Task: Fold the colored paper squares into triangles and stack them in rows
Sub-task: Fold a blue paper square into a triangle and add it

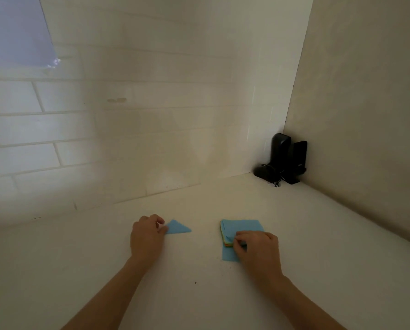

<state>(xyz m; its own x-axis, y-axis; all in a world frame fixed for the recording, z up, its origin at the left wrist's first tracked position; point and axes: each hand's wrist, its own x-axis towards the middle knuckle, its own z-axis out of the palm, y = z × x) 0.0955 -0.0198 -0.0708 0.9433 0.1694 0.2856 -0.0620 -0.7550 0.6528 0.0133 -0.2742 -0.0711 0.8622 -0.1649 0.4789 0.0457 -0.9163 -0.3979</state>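
A blue paper triangle [178, 227] lies on the white table [194, 263], left of centre. My left hand [146, 236] pinches its left corner between thumb and fingers. To the right sits a stack of colored paper squares [242, 228] with a blue sheet on top and orange and green edges showing at its left side. A single blue sheet [229, 254] sticks out toward me from under the stack's near edge. My right hand [256, 246] rests on the stack's near edge and pinches that sheet with curled fingers.
A black device with a cord [283, 160] stands in the far right corner of the table. A white tiled wall [103, 139] runs along the back and a plain wall [366, 115] closes the right side.
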